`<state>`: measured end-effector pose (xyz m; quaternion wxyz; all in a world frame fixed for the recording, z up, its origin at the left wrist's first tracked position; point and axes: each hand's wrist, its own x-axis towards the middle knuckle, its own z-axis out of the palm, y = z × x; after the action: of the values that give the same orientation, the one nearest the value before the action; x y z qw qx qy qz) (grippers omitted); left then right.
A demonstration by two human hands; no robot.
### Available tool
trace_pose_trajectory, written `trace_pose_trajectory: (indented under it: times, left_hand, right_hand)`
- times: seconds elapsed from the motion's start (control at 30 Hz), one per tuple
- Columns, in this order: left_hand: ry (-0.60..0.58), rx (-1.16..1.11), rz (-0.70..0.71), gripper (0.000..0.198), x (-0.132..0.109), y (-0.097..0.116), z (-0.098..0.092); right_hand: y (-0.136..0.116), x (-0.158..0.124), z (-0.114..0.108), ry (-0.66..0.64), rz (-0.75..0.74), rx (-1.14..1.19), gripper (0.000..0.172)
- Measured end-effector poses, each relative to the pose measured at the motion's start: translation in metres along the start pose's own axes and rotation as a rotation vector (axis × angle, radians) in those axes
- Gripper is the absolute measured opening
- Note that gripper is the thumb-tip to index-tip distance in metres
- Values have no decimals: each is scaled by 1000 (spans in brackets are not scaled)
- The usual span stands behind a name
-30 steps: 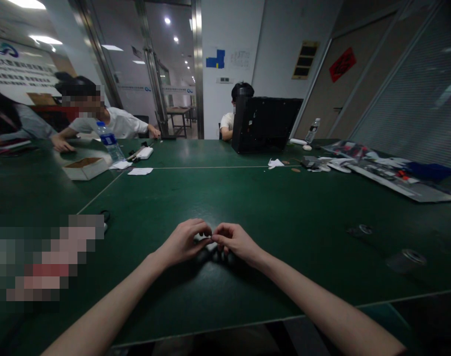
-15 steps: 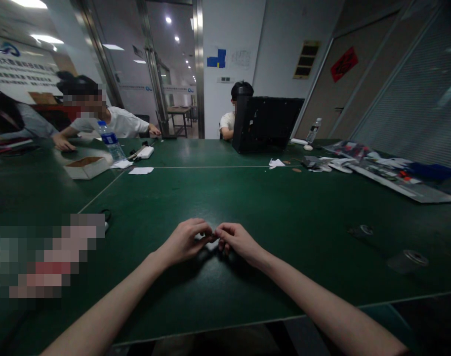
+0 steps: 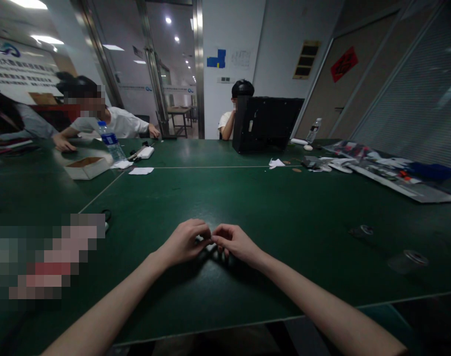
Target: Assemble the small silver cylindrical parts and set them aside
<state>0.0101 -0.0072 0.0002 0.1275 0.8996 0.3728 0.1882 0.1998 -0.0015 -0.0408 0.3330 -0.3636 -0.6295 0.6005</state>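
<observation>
Closely curled, the fingers of the left hand (image 3: 183,243) and right hand (image 3: 235,243) pinch a small white piece (image 3: 206,241) above the green table (image 3: 284,222), toward its near edge; they largely hide it, so how far along it is cannot be told.

left hand (image 3: 183,243) and right hand (image 3: 234,244) hide a small white object (image 3: 206,242)

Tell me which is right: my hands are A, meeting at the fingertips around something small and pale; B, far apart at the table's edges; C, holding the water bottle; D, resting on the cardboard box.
A: your left hand and right hand meet at the fingertips around a small pale item above the green table.
</observation>
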Motion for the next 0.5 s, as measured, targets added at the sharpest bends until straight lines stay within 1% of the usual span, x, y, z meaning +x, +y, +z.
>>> trace_pose_trajectory:
  times: [0.13, 0.27, 0.37, 0.5]
  left_hand:
    - [-1, 15, -8, 11, -1, -3, 2]
    - [16, 7, -32, 9, -1, -6, 3]
    - [10, 11, -47, 11, -1, -7, 3]
    - [-3, 17, -54, 10, 0, -7, 4]
  right_hand:
    - [-1, -2, 0, 19, -66, -107, 28]
    - [-2, -3, 1, 92, -149, -226, 19]
    - [-3, -3, 0, 129, -161, -229, 18]
    - [-5, -5, -1, 139, -180, -213, 16]
